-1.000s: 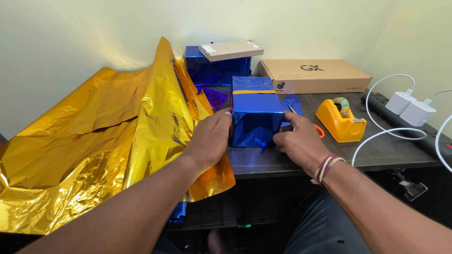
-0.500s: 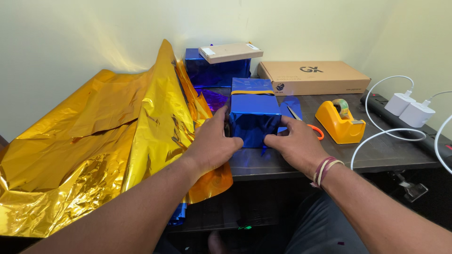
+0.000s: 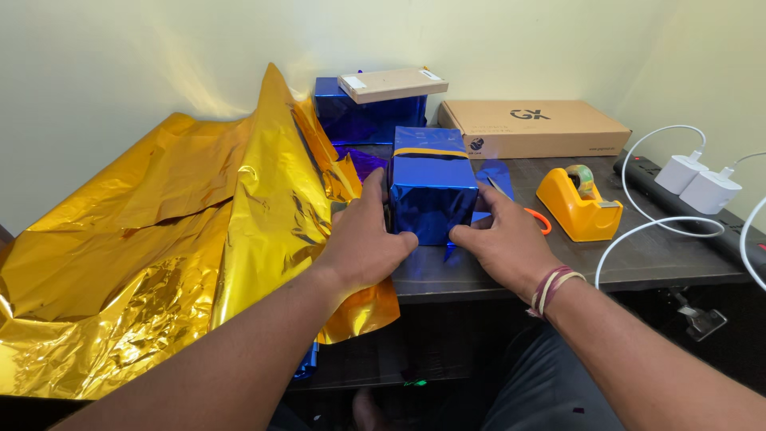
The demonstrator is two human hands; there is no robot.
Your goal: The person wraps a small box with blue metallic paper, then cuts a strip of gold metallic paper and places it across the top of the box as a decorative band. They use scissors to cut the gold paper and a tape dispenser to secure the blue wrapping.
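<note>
A large sheet of gold foil wrapping paper (image 3: 159, 255) covers the left half of the dark wooden table (image 3: 638, 259); it is glossy, creased and crumpled, and one edge rises in a peak against the wall while another hangs over the table's front edge. Behind its right edge stands a box wrapped in blue foil (image 3: 359, 120), with a flat tan cardboard box (image 3: 392, 84) lying on top.

The left hand (image 3: 363, 239) is spread flat, palm against the left face of the blue-wrapped box (image 3: 431, 187), thumb reaching along the bottom front edge. This box is roughly cubic, covered in reflective blue foil, with a narrow gold strip across its top. It stands on the table near the front edge, directly between the two hands. The right hand (image 3: 503, 239) is likewise spread, fingers on the right face and thumb at the bottom front edge, close to the left thumb. A braided band sits on the right wrist.

Compared with the frame 0.5 s ago, both hands have closed in along the bottom front edge; the box remains in the same position.

Further right: a long brown cardboard box (image 3: 535, 128), an orange tape dispenser (image 3: 578, 207), and white chargers (image 3: 702, 179) on a black power strip (image 3: 702, 223).
</note>
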